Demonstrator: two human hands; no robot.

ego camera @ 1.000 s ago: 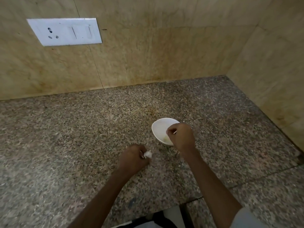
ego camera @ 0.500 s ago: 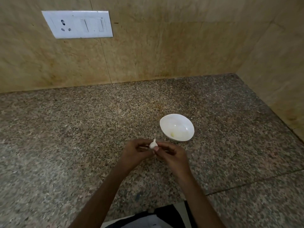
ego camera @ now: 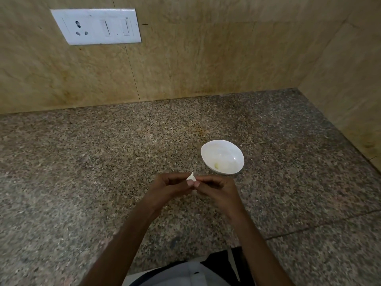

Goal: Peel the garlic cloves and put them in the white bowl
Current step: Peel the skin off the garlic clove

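Observation:
A small white garlic clove (ego camera: 191, 177) with a pointed papery tip is pinched between the fingertips of both hands, just above the granite counter. My left hand (ego camera: 168, 188) holds it from the left and my right hand (ego camera: 216, 189) pinches it from the right. The white bowl (ego camera: 208, 150) stands on the counter just beyond and to the right of my hands. One pale peeled clove (ego camera: 216, 165) lies inside the bowl near its front.
The speckled granite counter (ego camera: 103, 162) meets beige stone walls at the back and on the right. A white switch and socket plate (ego camera: 95, 25) sits on the back wall at upper left. A seam crosses the counter at lower right.
My right hand left the bowl and came back to meet my left hand. Both hands now pinch the garlic clove, raised off the counter. A peeled clove now shows in the bowl.

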